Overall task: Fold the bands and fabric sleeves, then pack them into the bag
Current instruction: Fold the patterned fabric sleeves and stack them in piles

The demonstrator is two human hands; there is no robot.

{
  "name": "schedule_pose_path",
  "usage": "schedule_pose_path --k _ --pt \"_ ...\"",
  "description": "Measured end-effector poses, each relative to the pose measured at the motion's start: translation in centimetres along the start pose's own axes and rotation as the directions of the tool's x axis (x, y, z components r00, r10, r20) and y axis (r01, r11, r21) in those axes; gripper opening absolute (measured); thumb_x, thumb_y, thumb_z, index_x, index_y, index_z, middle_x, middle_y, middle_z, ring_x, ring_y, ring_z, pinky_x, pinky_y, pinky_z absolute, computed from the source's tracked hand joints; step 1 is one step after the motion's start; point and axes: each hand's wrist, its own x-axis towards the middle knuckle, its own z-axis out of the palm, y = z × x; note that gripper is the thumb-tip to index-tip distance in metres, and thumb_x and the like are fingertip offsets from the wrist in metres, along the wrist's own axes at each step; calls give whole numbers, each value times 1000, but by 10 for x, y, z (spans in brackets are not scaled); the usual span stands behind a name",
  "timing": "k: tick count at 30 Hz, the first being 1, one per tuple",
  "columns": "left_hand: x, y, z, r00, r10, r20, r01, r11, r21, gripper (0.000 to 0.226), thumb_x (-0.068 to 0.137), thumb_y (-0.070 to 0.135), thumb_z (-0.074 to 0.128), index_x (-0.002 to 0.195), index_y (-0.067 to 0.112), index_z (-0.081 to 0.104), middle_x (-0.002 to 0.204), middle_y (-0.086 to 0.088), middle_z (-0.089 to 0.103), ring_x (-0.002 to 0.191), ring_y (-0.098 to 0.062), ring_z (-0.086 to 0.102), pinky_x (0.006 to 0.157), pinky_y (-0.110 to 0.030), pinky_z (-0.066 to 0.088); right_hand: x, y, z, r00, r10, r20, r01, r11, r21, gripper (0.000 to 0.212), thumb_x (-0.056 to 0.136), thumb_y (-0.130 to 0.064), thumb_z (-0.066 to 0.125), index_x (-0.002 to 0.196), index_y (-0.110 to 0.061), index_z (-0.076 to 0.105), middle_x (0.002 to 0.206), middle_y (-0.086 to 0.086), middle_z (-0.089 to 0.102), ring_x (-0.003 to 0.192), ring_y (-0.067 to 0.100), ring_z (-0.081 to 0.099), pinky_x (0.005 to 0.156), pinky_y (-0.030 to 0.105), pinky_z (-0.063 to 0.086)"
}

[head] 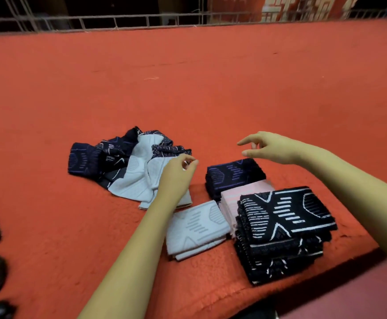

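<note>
Our left hand [176,174], loosely curled and empty, hung nearer the unfolded pile [128,162], which lay at its nine o'clock, long axis nine-to-three. Our right hand [270,147], open and empty, hovered above the navy folded stack [231,178].

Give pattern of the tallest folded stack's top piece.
Top piece: black with white stripes and angular outlines; head view.
</note>
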Motion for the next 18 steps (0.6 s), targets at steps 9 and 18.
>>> schedule_pose_path --k 9,18 --pt "15 -50 -114 996 -87 -33 91 853 515 29 92 32 50 115 17 61 108 -7 61 103 -29 57 87 -38 44 80 -135 61 993 -114 1 114 993 23 37 95 -28 53 128 -12 56 89 -5 50 75 12 48 64 21 34" --pt "39 -127 -198 909 -239 -342 387 789 478 33 96 25 43 122 6 53 121 -23 52 113 -41 49 94 -43 39 174 -244 158 980 -111 -166 144 969 203 27 94 -29 52 102 -7 66 95 14 68 89 28 61 76 32 46"
